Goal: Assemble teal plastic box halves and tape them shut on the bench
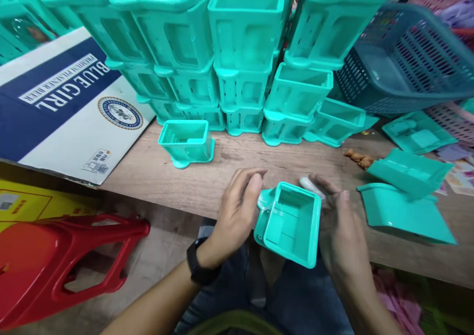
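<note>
Between the tall wall of stacked turquoise plastic bins [244,44] and the two hands lies an open strip of brown wood-grain tabletop [244,152], wide enough for a hand to pass sideways. At its left end a lone turquoise rectangular bin [190,152] stands in the way, with a blue-and-white printed cardboard carton [74,98] beyond it. Between the left hand [235,214] and right hand [348,236], a turquoise open-topped bin [292,221] fills most of the gap. Rightward, small brown knobbly pieces [358,158] and overlapping turquoise plastic panels [407,214] obstruct the surface; behind them, a dark blue-green slatted basket [357,81] blocks reach.
</note>
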`<state>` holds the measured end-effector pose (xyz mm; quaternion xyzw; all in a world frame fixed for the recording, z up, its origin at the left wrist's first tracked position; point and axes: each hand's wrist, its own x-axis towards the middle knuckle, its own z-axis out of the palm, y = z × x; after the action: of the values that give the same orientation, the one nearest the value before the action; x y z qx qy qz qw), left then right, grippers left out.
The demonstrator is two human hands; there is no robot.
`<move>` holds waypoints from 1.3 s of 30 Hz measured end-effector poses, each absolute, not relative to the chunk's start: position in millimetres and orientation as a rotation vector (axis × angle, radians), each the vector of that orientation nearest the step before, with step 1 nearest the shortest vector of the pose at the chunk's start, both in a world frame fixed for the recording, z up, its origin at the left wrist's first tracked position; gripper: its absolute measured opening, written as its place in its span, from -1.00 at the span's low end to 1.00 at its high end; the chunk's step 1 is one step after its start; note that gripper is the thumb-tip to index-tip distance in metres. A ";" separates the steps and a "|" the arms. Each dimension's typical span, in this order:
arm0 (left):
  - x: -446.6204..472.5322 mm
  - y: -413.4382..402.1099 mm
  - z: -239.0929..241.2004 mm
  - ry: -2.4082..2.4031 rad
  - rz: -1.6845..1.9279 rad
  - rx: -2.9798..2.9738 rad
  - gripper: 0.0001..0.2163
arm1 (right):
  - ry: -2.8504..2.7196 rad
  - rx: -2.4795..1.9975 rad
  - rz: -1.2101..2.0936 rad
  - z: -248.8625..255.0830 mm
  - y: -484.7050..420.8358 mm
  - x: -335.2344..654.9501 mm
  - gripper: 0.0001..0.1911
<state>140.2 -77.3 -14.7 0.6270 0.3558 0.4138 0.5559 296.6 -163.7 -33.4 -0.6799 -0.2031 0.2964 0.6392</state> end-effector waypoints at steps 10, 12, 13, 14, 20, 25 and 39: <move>198.9 -63.6 -22.8 0.570 0.709 1.132 -0.70 | -0.234 -1.257 0.943 -31.6 -120.0 296.3 -0.48; 198.3 -62.0 -22.1 0.581 0.713 1.126 -0.71 | -0.233 -1.244 0.967 -31.6 -117.7 298.0 -0.50; 198.3 -60.4 -21.3 0.602 0.709 1.101 -0.68 | -0.241 -1.239 0.968 -31.7 -116.8 297.7 -0.51; 198.5 -58.8 -20.6 0.631 0.701 1.069 -0.65 | -0.254 -1.236 0.968 -31.8 -116.3 296.5 -0.51; 200.3 -58.6 -20.7 0.631 0.710 0.906 -0.62 | -0.300 -1.193 0.824 -30.7 -118.0 283.1 -0.60; 200.4 -60.1 -21.6 0.585 0.687 0.855 -0.75 | -0.306 -1.154 0.775 -25.6 -116.8 280.8 -0.71; 181.8 -45.2 -19.5 0.413 0.595 1.381 -0.67 | -0.283 -1.368 0.597 -63.4 -113.6 303.9 -0.58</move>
<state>181.8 -45.2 -19.5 0.6226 0.1864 0.2682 0.7111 303.9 -113.6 -63.4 -0.6201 -0.1285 0.2707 0.7250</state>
